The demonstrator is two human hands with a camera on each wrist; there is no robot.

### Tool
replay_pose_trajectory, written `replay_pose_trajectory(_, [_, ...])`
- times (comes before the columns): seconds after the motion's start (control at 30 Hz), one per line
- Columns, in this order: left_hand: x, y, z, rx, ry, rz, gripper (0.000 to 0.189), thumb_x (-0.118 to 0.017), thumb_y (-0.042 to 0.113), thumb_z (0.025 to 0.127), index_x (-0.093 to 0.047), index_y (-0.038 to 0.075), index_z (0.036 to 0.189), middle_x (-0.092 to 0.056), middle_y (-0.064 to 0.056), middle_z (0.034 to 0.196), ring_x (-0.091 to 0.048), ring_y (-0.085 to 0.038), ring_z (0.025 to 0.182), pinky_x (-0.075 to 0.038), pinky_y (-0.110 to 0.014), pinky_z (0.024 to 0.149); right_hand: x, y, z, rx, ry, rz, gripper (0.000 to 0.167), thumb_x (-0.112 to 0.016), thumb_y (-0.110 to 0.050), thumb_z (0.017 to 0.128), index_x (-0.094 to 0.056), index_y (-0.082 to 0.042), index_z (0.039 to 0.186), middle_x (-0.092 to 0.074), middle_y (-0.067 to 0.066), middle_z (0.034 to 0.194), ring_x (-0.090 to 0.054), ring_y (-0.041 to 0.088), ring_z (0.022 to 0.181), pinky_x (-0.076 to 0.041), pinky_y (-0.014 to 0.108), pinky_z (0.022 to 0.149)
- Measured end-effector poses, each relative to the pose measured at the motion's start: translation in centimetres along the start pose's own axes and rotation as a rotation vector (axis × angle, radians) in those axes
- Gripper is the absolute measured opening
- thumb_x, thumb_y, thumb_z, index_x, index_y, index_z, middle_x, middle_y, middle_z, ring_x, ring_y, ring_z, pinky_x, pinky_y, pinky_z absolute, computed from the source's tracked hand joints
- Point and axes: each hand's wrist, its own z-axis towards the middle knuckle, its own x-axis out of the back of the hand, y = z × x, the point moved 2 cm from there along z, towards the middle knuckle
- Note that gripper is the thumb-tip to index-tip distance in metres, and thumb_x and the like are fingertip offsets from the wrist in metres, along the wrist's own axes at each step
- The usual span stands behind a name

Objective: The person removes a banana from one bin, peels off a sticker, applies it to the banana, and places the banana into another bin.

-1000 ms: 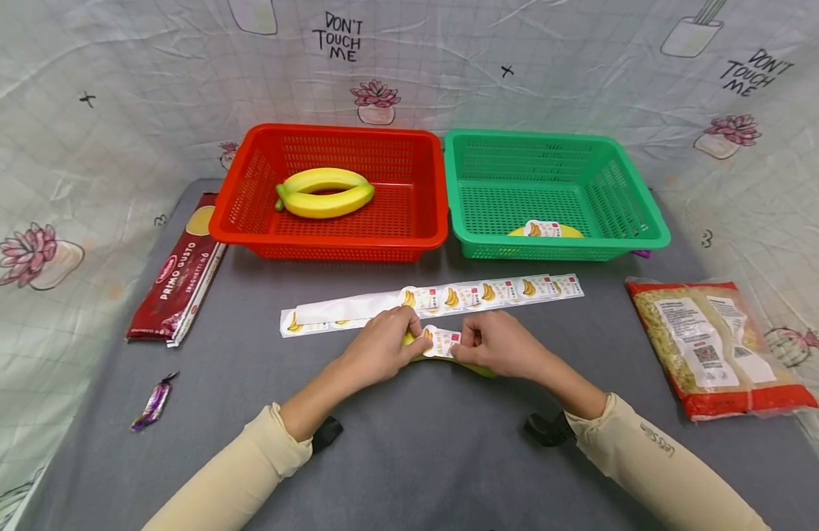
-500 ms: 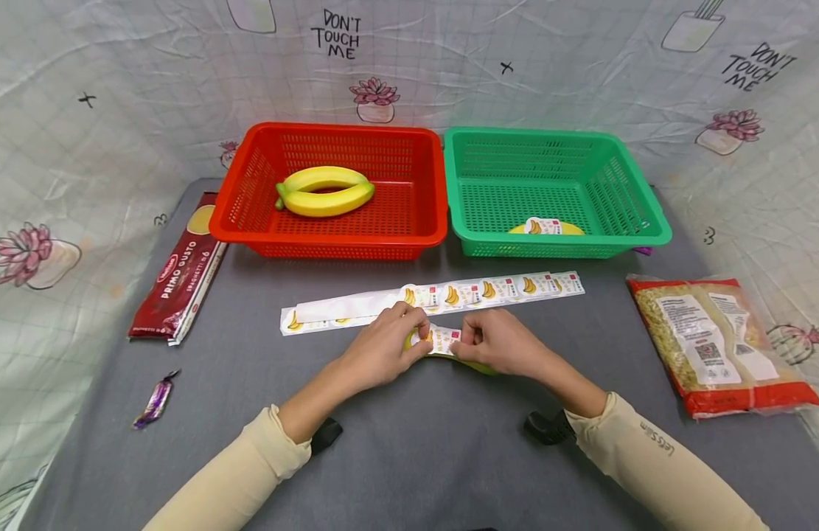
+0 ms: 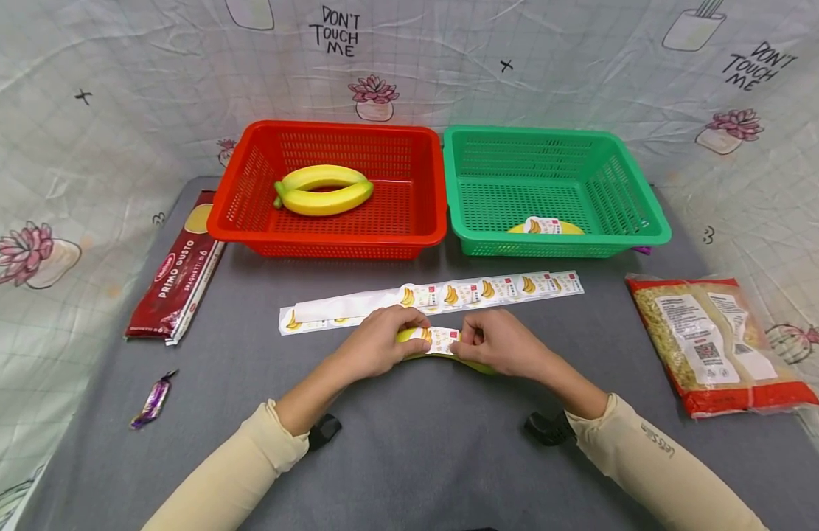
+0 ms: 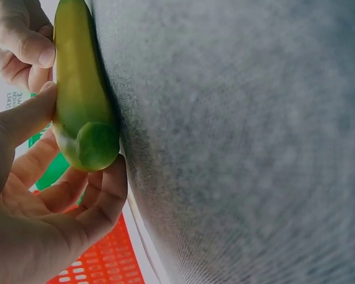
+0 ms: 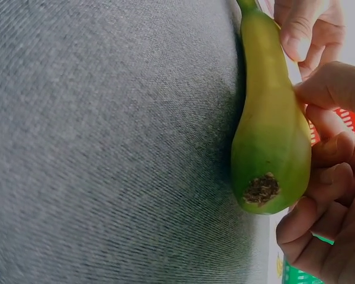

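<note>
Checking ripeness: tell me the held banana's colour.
The banana is yellow with green ends, best seen in the right wrist view.

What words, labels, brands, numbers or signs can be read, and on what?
"DON'T TOUCH ME", twice in head view: white patterned fabric backdrop.
"x" and "3"-like marks: same backdrop.
"PRIMO GUSTO": flat red plastic packet.
"SPAGHETTI", "6": same packet.
Too small or blurred: white banana-print paper stickers, clear red-banded plastic bag's labels, packet's badge, beige fabric right sleeve's lettering.

From my remote post, I view a red spaghetti packet [image 3: 177, 276] and purple-wrapped candy [image 3: 153, 402] lying left on the gray surface [image 3: 409, 464], a red-ended bag [image 3: 717, 346] at right, plant-printed cloth [image 3: 442, 66] behind.
</note>
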Motion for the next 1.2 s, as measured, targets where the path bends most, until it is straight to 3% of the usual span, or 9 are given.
replay_pose_trajectory(0.13, [-0.1, 0.0, 0.1, -0.004, 0.008, 0.007, 0.023, -0.078, 0.024, 0.09, -0.073, 0.013, 0.11, -0.073, 0.0, 0.096, -0.063, -0.015, 0.089, -0.048, -0.036, 0.085, 0.1, -0.1, 0.1, 0.029, 0.016, -0.021, 0.023, -0.076, -0.025, 0.086, -0.062, -0.021, 0.068, -0.053, -0.011, 0.06, -0.047, 0.005, 0.058, -0.037, 0.023, 0.056])
replay_pose_trajectory(0.3, [-0.3, 0.0, 0.2, -0.003, 0.011, 0.022, 0.024, -0.078, 0.025, 0.09, -0.073, 0.014, 0.11, -0.073, 0.001, 0.097, -0.063, -0.015, 0.09, -0.049, -0.036, 0.085, 0.0, -0.6, 0.2, 0.093, 0.095, -0.111, 0.019, -0.079, -0.026, 0.084, -0.063, -0.021, 0.074, -0.054, -0.008, 0.068, -0.047, 0.006, 0.063, -0.038, 0.024, 0.061])
replay_pose_trajectory(0.47, [-0.5, 0.0, 0.2, 0.044, 0.025, 0.067, 0.026, -0.079, 0.033, 0.089, -0.074, 0.02, 0.111, -0.074, 0.004, 0.099, -0.065, -0.014, 0.091, -0.051, -0.038, 0.083, -0.4, -0.7, 0.2, 0.079, 0.13, -0.162, 0.019, -0.082, -0.03, 0.084, -0.066, -0.02, 0.086, -0.056, -0.004, 0.082, -0.048, 0.009, 0.071, -0.04, 0.027, 0.067])
replay_pose_trajectory(0.6, [-0.2, -0.2, 0.0, 0.075, 0.02, 0.08, 0.031, -0.08, 0.038, 0.087, -0.076, 0.027, 0.116, -0.076, 0.008, 0.108, -0.069, -0.013, 0.098, -0.053, -0.039, 0.086, -0.3, -0.3, -0.2, 0.058, 0.126, -0.167, 0.023, -0.082, -0.035, 0.086, -0.067, -0.019, 0.093, -0.058, -0.004, 0.084, -0.05, 0.009, 0.073, -0.042, 0.028, 0.068])
replay_pose_trajectory(0.77, [0.4, -0.6, -0.4, 0.07, -0.005, 0.049, 0.035, -0.081, 0.035, 0.087, -0.076, 0.026, 0.121, -0.076, 0.006, 0.119, -0.069, -0.015, 0.109, -0.053, -0.04, 0.096, -0.2, -0.1, -0.4, 0.058, 0.1, -0.189, 0.027, -0.079, -0.039, 0.088, -0.068, -0.017, 0.1, -0.06, -0.005, 0.086, -0.052, 0.01, 0.074, -0.043, 0.029, 0.07])
replay_pose_trajectory(1.2, [0.6, -0.8, -0.5, 0.089, -0.008, -0.003, 0.031, -0.081, 0.032, 0.087, -0.078, 0.023, 0.117, -0.077, 0.006, 0.114, -0.068, -0.015, 0.107, -0.051, -0.04, 0.096, 0.1, -0.4, 0.1, 0.094, 0.056, -0.178, 0.025, -0.08, -0.039, 0.088, -0.069, -0.018, 0.096, -0.06, -0.005, 0.084, -0.051, 0.009, 0.073, -0.043, 0.028, 0.068])
